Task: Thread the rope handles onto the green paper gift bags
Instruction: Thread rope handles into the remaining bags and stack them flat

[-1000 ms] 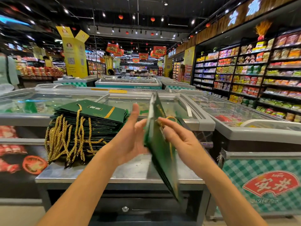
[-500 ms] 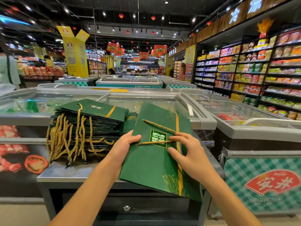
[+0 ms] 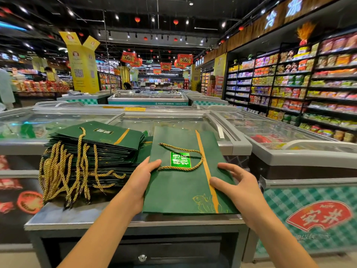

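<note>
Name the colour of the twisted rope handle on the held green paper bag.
Gold. The twisted rope handle on the green paper bag shows best in head view.

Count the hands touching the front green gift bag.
2: left hand grips the green gift bag at its left edge, thumb on top; right hand rests spread-fingered on its right edge.

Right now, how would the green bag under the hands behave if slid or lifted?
The green bag lies folded flat on the metal top, so it would probably slide easily and feel light. Its rope handle lies loose on top and may flop or snag. Lifted by one edge, the paper would likely sag.
</note>
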